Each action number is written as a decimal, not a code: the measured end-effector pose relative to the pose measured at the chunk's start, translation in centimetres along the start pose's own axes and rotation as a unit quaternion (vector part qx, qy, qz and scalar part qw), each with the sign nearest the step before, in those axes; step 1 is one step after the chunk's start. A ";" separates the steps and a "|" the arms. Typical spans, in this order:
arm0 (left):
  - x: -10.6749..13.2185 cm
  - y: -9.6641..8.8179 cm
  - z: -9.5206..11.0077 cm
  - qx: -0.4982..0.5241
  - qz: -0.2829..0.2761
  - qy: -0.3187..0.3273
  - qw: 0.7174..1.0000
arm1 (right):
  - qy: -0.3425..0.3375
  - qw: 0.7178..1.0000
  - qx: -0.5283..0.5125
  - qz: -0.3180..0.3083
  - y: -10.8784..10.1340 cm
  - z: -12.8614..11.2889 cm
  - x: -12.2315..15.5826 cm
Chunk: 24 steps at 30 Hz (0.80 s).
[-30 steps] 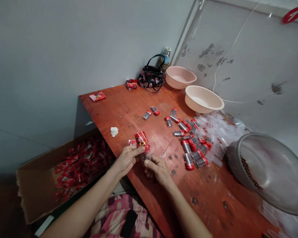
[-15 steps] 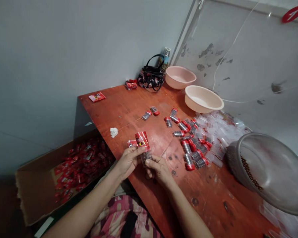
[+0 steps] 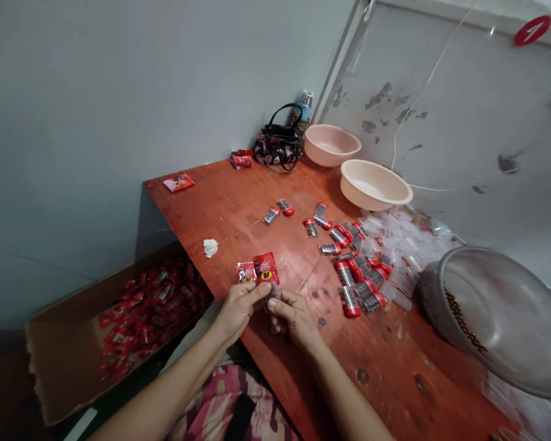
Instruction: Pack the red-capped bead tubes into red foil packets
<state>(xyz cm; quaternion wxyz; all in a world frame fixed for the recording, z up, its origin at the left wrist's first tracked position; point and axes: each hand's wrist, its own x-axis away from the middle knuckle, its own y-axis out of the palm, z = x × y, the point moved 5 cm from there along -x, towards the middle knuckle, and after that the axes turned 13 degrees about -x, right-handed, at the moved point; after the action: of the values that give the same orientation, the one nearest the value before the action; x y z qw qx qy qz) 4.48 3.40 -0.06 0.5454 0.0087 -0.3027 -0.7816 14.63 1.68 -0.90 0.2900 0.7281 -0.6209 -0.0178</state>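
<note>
Between two grey walls, a red desk [image 3: 197, 202] is filling most of the view. Beside its near left edge, a cardboard box [image 3: 57, 361] is holding a pile of red packets [image 3: 147, 312]. At the right, a grey basin [image 3: 431, 294] is containing small dark balls [image 3: 461, 321]; next to it a heap of clear containers [image 3: 404, 242] is spreading over the desk. Cream and pink basins are standing farther back, near a flowered handbag [image 3: 278, 147]. At the near edge, the left hand [image 3: 236, 309] is pinching a red packet [image 3: 265, 267] between thumb and fingers; the right hand [image 3: 296, 315] is gripping a dark-filled clear piece [image 3: 273, 294] just below it, mostly hidden by fingers. Another packet [image 3: 245, 272] is showing behind the left hand, support unclear. Red-capped, filled containers [image 3: 346, 274] are lying mid-desk; a white scrap [image 3: 210, 247] is resting left of them.
</note>
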 end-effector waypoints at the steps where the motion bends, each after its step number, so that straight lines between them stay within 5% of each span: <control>1: 0.2 0.4 0.1 0.007 -0.041 -0.004 0.999 | 0.001 1.000 -0.019 -0.004 0.0 -0.1 0.1; 4: 0.7 0.9 -0.1 0.024 -0.109 -0.014 0.994 | 0.001 0.999 -0.044 0.000 0.1 -0.7 0.2; 10: 0.1 -0.9 -0.2 0.091 0.021 0.038 0.995 | -0.038 0.993 0.101 0.046 0.3 -1.5 0.2; 16: -0.2 -1.3 0.7 0.091 0.092 0.053 0.990 | -0.056 0.998 -0.004 0.041 0.5 -1.1 0.2; 24: 1.0 0.0 -1.4 0.036 0.066 0.019 0.997 | -0.102 0.987 -0.036 0.116 -0.4 -1.5 0.0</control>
<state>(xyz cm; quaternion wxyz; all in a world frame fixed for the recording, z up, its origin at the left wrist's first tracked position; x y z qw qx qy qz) 4.54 1.93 -0.87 0.6006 0.0234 -0.3195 -0.7326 15.57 2.28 0.17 0.2509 0.6348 -0.7263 -0.0808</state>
